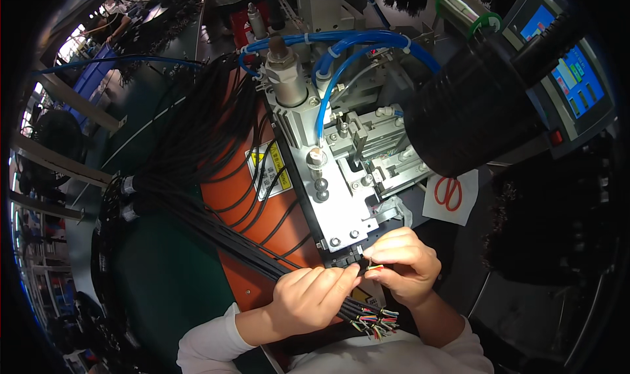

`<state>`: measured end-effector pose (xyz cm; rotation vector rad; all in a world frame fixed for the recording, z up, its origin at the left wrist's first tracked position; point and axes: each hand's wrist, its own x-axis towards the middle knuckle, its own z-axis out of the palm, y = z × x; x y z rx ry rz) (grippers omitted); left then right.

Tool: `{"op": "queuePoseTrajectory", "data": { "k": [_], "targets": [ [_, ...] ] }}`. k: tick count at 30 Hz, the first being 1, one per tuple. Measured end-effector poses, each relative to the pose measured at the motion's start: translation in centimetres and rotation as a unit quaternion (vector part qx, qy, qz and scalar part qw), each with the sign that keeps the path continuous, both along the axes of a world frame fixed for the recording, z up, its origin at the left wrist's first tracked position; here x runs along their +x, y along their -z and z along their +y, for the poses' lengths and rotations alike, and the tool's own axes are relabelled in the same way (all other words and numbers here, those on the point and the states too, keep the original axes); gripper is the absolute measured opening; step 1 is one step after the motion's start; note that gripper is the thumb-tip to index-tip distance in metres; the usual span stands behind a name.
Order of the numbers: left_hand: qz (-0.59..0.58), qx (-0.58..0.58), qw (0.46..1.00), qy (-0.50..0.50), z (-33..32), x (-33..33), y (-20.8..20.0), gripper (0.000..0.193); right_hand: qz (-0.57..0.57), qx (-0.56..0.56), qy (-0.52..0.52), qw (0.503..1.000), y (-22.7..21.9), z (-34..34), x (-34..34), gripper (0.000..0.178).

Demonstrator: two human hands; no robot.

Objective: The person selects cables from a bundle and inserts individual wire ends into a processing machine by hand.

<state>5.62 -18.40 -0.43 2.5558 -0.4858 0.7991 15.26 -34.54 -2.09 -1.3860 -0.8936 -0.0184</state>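
Note:
My left hand [314, 297] is closed around a black cable just in front of the metal machine [335, 210]. Thin coloured wires [375, 267] stick out at the cable's end, and my right hand [408, 264] pinches at them with thumb and fingers. Both hands almost meet at the machine's near corner, by a dark slotted block [346, 261]. Beneath my left hand runs a bundle of black cables [243, 242]. Its bared ends [377, 321], with red, white, yellow and green wires, fan out below my hands. My fingers partly hide the held cable.
Blue air hoses [374, 38] arch over the machine. A large black cylinder [469, 108] hangs to the right, near a lit screen [572, 78] and a wire spool [467, 11]. Red-handled scissors [448, 194] lie on white paper. An orange plate [230, 269] with a warning label [269, 170] lies left.

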Motion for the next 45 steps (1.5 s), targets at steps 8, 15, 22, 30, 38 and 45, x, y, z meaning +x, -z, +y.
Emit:
{"op": "queuePoseTrajectory", "data": {
  "k": [8,15,22,30,38,45],
  "targets": [
    [-0.019,-0.046,0.999,-0.003,-0.3,-0.2,0.5,0.021,0.211,-0.019,-0.132,0.968,0.7,-0.6,-0.5,0.012],
    [-0.012,-0.008,1.0,-0.015,-0.4,-0.1,0.3,0.007,0.293,0.036,-0.087,0.951,0.1,-0.1,-1.2,0.012],
    [-0.032,0.06,0.997,-0.029,-0.5,-0.1,0.2,0.021,0.034,-0.164,0.03,0.985,-1.4,-1.1,-0.7,0.015],
    [-0.012,0.083,0.996,-0.037,-0.8,-0.2,1.1,0.034,0.257,-0.128,-0.037,0.957,0.8,-2.1,0.0,0.009],
    [0.09,0.129,0.984,-0.079,-1.2,-0.3,1.2,0.039,-0.052,-0.264,0.095,0.958,1.7,0.2,0.1,0.008],
    [0.105,0.141,0.978,-0.111,-1.6,-0.2,1.1,0.037,-0.093,-0.261,0.109,0.955,2.1,0.4,-0.1,0.01]
  ]
}}
